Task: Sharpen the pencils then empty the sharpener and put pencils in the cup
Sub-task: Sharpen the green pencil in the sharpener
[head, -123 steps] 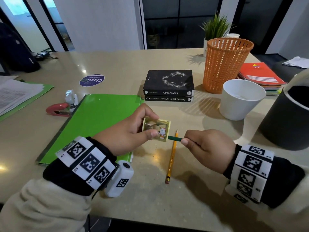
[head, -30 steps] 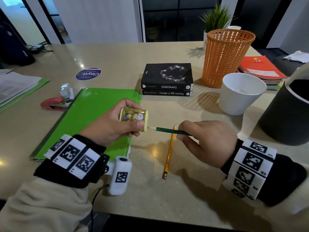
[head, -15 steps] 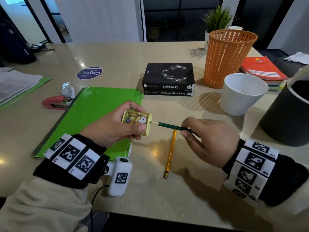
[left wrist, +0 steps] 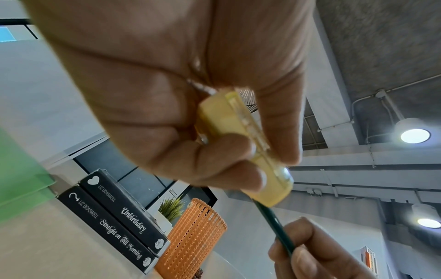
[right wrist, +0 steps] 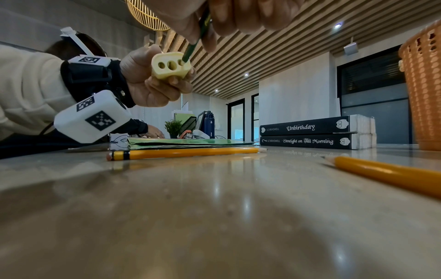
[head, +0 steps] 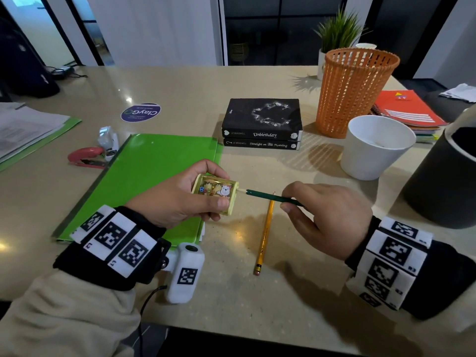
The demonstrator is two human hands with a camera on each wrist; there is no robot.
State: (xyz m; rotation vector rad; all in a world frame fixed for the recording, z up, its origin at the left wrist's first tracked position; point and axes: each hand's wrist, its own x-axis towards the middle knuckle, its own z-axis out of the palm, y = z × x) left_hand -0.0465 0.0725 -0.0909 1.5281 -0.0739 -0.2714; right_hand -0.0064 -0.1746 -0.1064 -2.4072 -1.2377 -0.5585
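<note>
left hand [head: 180, 199]: fingers and thumb wrapped round a small pale-yellow plastic box sharpener with a cartoon sticker on its clear face [head: 215, 193], held above the table edge of the green folder
sharpener face: three round holes in a row, seen from right wrist view [right wrist: 171, 65]
right hand [head: 327, 215]: thumb and forefinger pinch a dark green wooden pencil [head: 270, 196] partway along its shaft
green pencil: bare wood tip at the sharpener's end hole, tip just entering or touching, depth cannot tell
yellow pencil with eraser [head: 264, 234]: lies flat on the beige stone table [head: 257, 305], between the two hands, under the green pencil
second yellow pencil [right wrist: 386, 173]: flat on table, right wrist view only
white round cup [head: 373, 148]: upright, beyond right hand, well apart from the pencils
orange mesh basket [head: 353, 91]: behind cup, beside two stacked black books [head: 261, 123]
</note>
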